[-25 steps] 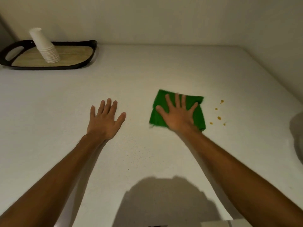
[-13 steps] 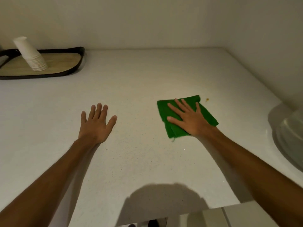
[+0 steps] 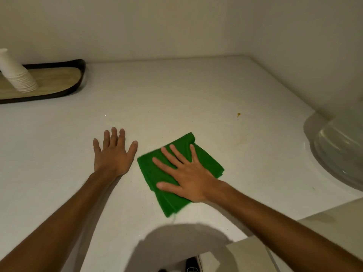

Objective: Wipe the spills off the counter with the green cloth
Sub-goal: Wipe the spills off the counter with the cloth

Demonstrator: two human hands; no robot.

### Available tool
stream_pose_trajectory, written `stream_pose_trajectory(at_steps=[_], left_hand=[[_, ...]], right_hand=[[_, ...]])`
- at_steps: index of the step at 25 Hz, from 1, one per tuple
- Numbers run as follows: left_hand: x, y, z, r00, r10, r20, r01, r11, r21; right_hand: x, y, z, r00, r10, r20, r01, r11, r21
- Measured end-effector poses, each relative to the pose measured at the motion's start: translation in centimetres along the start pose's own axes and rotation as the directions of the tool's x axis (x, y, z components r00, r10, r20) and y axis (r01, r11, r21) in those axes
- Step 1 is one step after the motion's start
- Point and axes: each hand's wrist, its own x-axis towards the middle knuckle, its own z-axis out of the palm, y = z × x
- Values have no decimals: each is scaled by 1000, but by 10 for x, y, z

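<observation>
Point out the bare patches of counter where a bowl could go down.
Widest: the counter between the tray, the back wall and the hands. Also free: left of the left hand, below the tray. To the right, between the green cloth and the clear container, an orange drop remains. Crowded: both hands and cloth in the middle.

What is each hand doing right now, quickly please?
Left hand: open, flat on the counter, holding nothing.
Right hand: open, pressed flat on the green cloth.
</observation>
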Motion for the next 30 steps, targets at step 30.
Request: stream_pose_trajectory(at_steps=[30], left_hand=[[55, 145, 16, 989, 150, -3, -150, 989, -7]], right_hand=[[12, 271, -45, 686, 719, 117, -725, 658, 203]])
